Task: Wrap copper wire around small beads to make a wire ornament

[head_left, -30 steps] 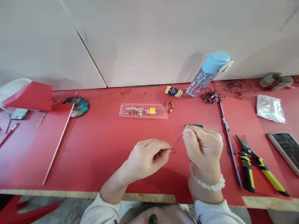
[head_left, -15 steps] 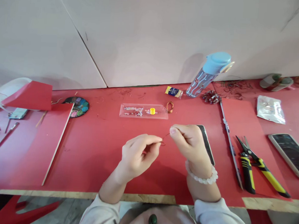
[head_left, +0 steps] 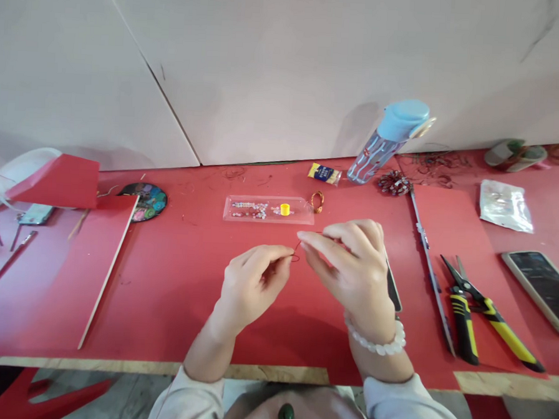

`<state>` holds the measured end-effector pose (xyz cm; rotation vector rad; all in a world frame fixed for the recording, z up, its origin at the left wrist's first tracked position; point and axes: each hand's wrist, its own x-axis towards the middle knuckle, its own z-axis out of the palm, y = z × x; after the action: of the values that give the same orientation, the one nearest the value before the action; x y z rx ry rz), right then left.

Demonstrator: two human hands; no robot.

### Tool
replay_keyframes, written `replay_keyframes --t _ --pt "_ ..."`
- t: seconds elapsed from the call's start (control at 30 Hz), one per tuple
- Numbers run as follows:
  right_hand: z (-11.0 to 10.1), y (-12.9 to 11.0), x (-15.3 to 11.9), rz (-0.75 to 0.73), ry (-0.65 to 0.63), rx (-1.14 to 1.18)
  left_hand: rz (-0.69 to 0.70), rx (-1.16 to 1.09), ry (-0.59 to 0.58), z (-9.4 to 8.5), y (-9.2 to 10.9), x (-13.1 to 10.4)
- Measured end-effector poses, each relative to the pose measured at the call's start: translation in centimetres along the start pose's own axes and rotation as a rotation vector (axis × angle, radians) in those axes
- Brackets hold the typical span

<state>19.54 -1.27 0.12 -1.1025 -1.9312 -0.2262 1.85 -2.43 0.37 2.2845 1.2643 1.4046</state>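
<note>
My left hand pinches a thin dark red cord between thumb and index finger, with a small loop standing out past the fingertips. Just to its right, my right hand, with a white bead bracelet on the wrist, holds the same cord between its thumb and index finger. Both hands are raised over the red table. Beyond them lies a clear plastic tray with small beads and a yellow cap. A braided ring touches the tray's right end.
A blue-lidded bottle stands at the back. Black-and-yellow pliers and a phone lie at right. Partly behind my right hand is a dark flat object. At left are a board, a round palette and a brush.
My right hand has turned, its fingers less curled, and its fingertips have moved left toward the loop. My left hand has shifted slightly left and up, still pinching the cord.
</note>
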Motion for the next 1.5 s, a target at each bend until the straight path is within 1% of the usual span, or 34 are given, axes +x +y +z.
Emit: replay_keyframes --t 0.1,0.2,0.3,0.4,0.5,0.63,0.7,0.77,0.9,1.07,1.17,1.23,1.33,1.4,1.5 --pt "0.5 0.1 0.0 -0.029 -0.021 0.011 0.005 -0.001 -0.019 0.0 0.0 0.0" --pt "1.1 0.4 0.1 -0.024 -0.035 0.062 0.001 -0.020 -0.030 0.1 -0.1 0.0" --pt "1.3 0.7 0.0 0.020 -0.093 0.146 -0.018 -0.036 -0.041 0.0 0.0 0.0" --pt "1.4 1.0 -0.1 0.101 -0.148 0.318 -0.053 -0.069 -0.057 -0.2 0.1 0.1" --pt "1.2 1.2 0.0 0.232 -0.201 0.629 -0.083 -0.115 -0.064 -0.5 0.3 0.2" --pt "1.2 1.2 0.3 0.537 -0.280 1.087 -0.080 -0.156 -0.054 -0.6 0.1 0.2" --pt "1.5 0.9 0.4 0.678 -0.292 1.252 -0.068 -0.176 -0.039 -0.5 0.0 0.1" --pt "1.9 0.5 0.4 0.780 -0.292 1.376 -0.055 -0.192 -0.021 -0.4 0.0 0.0" --pt "2.7 0.0 0.6 0.907 -0.332 1.588 -0.043 -0.193 0.002 -0.3 -0.1 0.0" --pt "3.2 -0.4 0.8 0.980 -0.391 1.772 -0.051 -0.200 0.014 -0.1 -0.2 0.0" --pt "3.2 -0.6 0.8 0.985 -0.382 1.775 -0.049 -0.185 0.027 -0.2 -0.1 0.0" --pt "3.1 -0.7 0.6 0.982 -0.327 1.685 -0.048 -0.165 0.044 -0.2 -0.2 0.0" --pt "2.7 -1.0 0.3 0.930 -0.189 1.414 -0.049 -0.120 0.054 -0.2 -0.2 0.1" --pt "2.2 -1.2 0.1 0.850 -0.108 1.173 -0.034 -0.097 0.053 -0.1 -0.3 0.1" --pt "1.6 -1.6 -0.1 0.690 -0.070 0.817 -0.026 -0.071 0.050 0.2 -0.5 0.1"
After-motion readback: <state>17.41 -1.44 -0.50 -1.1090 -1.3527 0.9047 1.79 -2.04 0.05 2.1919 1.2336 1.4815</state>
